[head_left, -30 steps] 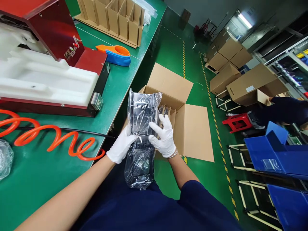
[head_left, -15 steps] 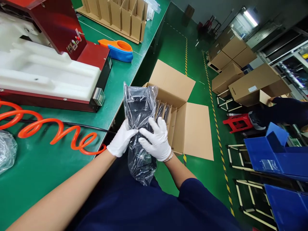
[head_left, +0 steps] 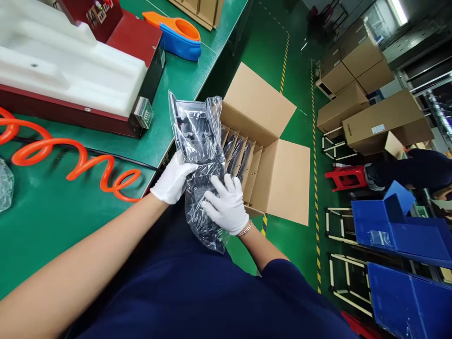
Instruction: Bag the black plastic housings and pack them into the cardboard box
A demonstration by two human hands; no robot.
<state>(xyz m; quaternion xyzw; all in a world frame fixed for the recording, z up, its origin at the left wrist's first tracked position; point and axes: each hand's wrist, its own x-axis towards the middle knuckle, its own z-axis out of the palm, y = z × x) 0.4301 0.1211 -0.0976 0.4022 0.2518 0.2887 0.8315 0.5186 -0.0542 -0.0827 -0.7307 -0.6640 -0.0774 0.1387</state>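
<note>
Bagged black part (head_left: pixel 197 183) held up in front of the torso, between worktop and open carton; sealed or not, can't tell. Left hand (head_left: pixel 173 179), white glove, grips its left edge, thumb on top. Right hand (head_left: pixel 226 205), also gloved, lies on the lower half, fingers parted and fairly wide, touching the film. Clear plastic bag (head_left: pixel 215 107) around the part.

Open carton (head_left: pixel 287 181) just right of it, flaps out; cardboard dividers (head_left: pixel 249 172) make slots, dark bagged pieces (head_left: pixel 236 155) upright in several.

Green worktop (head_left: pixel 88 216) at left: red fixture (head_left: pixel 134 35) with white bed (head_left: pixel 70 70), orange coiled hose (head_left: pixel 79 160), orange-and-blue ring-shaped item (head_left: pixel 181 35). Green floor (head_left: pixel 293 254), yellow-black striped tape (head_left: pixel 315 165). Far right: stacked boxes (head_left: pixel 360 56), blue bins (head_left: pixel 374 226), red stool (head_left: pixel 346 178), co-worker (head_left: pixel 399 169) in dark clothing.

Film crinkled, shiny; part long, ribbed, dark; carton plain brown, matte; white bed smooth, contoured; hose glossy, looped.
</note>
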